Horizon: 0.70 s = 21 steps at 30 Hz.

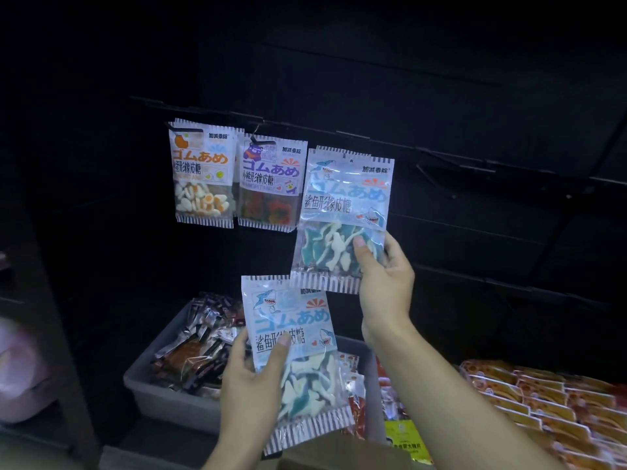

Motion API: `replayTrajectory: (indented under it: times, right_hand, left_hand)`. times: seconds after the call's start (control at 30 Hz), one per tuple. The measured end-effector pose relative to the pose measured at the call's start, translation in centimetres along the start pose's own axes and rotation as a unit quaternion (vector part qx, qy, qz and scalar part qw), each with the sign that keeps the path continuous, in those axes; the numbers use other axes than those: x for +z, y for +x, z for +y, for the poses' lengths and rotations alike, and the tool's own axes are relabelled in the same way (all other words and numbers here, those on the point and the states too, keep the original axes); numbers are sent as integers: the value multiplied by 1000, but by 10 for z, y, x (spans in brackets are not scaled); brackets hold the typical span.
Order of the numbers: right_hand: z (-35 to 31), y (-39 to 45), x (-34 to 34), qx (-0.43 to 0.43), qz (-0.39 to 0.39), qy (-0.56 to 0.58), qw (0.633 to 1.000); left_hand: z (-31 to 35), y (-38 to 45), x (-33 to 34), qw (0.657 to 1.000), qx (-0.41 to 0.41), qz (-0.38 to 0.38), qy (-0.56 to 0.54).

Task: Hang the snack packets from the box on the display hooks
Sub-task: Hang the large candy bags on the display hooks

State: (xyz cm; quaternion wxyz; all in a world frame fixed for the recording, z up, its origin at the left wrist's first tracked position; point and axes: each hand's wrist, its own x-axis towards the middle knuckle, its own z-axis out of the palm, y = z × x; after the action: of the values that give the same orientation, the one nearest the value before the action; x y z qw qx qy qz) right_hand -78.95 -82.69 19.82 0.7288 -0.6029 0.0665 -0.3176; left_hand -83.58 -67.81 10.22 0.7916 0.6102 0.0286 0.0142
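1. Cardboard box [339, 451] sits lowest and closest to you, just under your left wrist, so the stock is a short reach from where you hang it.
2. Your left hand [251, 374] pinches a shark gummy packet [291, 347], thumb on the printed front and fingers behind, upright and just above the box. Held that way it looks like the next one queued, its hang-hole end already up.
3. Your right hand [383, 276] is up and to the right of the left one, gripping a second shark packet [342, 212] by its lower right corner, thumb over the clear window. Gripping low leaves the striped top edge free, which is the part that must meet a hook.
4. That top edge lies at the level of the black hook rail [373, 139], just above your right hand. Whether the hole is already over a prong I cannot tell; the hooks are dark against a dark panel.
5. Left of the raised packet, touching or nearly so, hang an egg gummy packet [203, 171] and a bear gummy packet [269, 184], side by side on the same rail. You seem to be continuing the row rightwards.
6. Below your left hand, beyond the box, a grey bin [169, 398] holds dark wrapped snacks; to the right of your right forearm lie rows of orange packets [543, 401].
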Motion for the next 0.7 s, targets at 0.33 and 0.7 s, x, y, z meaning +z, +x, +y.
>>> replayTrajectory:
  times: [0.33, 0.7]
  right_hand:
    - [-8, 3, 3, 7, -14, 1, 1000]
    - [-4, 27, 11, 34, 5, -32, 999]
  left_hand:
    - [1, -1, 2, 1000, -2, 18, -15]
    - [-6, 1, 4, 1000, -12, 25, -14]
